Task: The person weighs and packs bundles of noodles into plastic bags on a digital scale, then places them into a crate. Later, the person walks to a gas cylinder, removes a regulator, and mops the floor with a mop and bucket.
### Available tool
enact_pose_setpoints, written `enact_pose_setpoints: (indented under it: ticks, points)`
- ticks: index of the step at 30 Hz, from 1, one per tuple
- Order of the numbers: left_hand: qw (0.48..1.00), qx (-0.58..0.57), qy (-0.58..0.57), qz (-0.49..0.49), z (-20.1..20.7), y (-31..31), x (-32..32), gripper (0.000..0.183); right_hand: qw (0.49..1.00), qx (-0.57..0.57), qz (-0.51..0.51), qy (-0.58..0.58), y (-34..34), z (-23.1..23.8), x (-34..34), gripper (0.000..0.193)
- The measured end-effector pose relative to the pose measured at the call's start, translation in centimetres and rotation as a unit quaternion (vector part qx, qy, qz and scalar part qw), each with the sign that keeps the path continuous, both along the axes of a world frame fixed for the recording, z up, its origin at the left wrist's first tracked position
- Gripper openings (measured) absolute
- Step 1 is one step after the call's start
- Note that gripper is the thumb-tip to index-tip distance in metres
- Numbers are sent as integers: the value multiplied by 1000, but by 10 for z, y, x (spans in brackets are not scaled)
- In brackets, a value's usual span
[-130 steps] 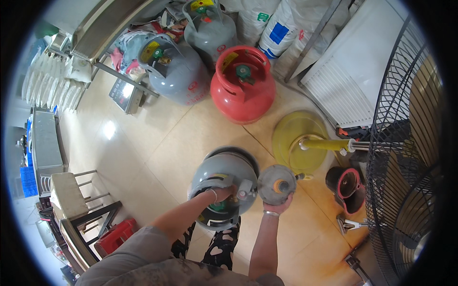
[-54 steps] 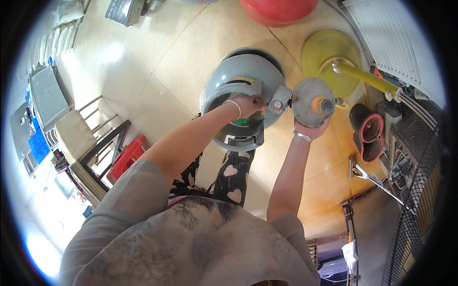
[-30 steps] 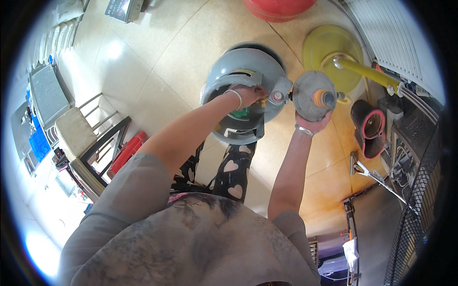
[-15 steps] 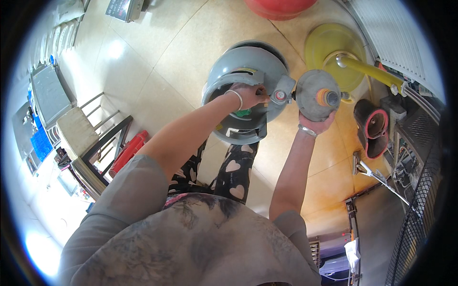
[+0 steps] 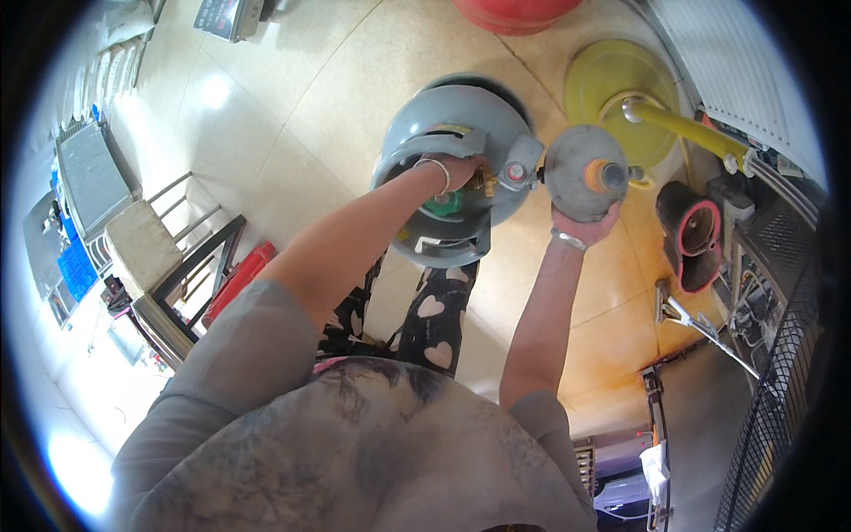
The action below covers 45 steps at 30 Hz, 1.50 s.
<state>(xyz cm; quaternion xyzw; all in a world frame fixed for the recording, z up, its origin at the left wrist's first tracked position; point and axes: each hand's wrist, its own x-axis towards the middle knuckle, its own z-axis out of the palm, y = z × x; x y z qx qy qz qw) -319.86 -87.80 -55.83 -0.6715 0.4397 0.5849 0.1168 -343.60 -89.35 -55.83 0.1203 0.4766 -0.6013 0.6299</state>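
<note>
A grey gas cylinder (image 5: 417, 133) stands upright in front of my legs. Inside its collar are a green valve knob (image 5: 446, 204) and a brass valve fitting (image 5: 489, 184). My left hand (image 5: 459, 168) reaches over the collar, its fingers curled beside the fitting; their tips are partly hidden, and I cannot make out what they grip. A large round grey gas regulator (image 5: 570, 168) with an orange ring juts out at the cylinder's right side, joined to a smaller grey fitting with a red centre (image 5: 516, 173). From below, my right hand (image 5: 592, 229) holds the regulator's near rim.
A yellow round base (image 5: 589, 84) with a yellow pole is at the far right. Another red cylinder (image 5: 519, 13) stands at the far edge. Right of me is a black and red double-tube object (image 5: 696, 230); left, a cushioned chair (image 5: 142, 244) and a red cylindrical object (image 5: 239, 284).
My left hand has shifted up and left inside the collar, exposing more of the green knob and the brass fitting. My right hand keeps its hold on the regulator.
</note>
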Motion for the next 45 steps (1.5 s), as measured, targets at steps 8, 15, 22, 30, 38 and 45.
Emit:
enact_pose_setpoints:
  ticks: [8,15,22,30,38,45]
  points:
    - [994,-56,33,-85,27,7,2,33,1000,-5,-7,-18,0,1,1,58]
    - [969,-152,-10,-192,11,3,3,40,1000,12,-25,-13,-1,3,1,55]
    - [992,-108,56,-40,41,-2,2,35,1000,-16,-10,-15,1,1,1,57]
    - [989,-126,3,-75,23,13,1,34,1000,-22,-8,-16,2,1,0,58]
    - [977,-166,-11,-132,24,10,1,38,1000,-17,-11,-22,2,2,0,58]
    - [979,-164,41,-111,33,0,2,44,999,-3,-14,-30,0,1,-1,57]
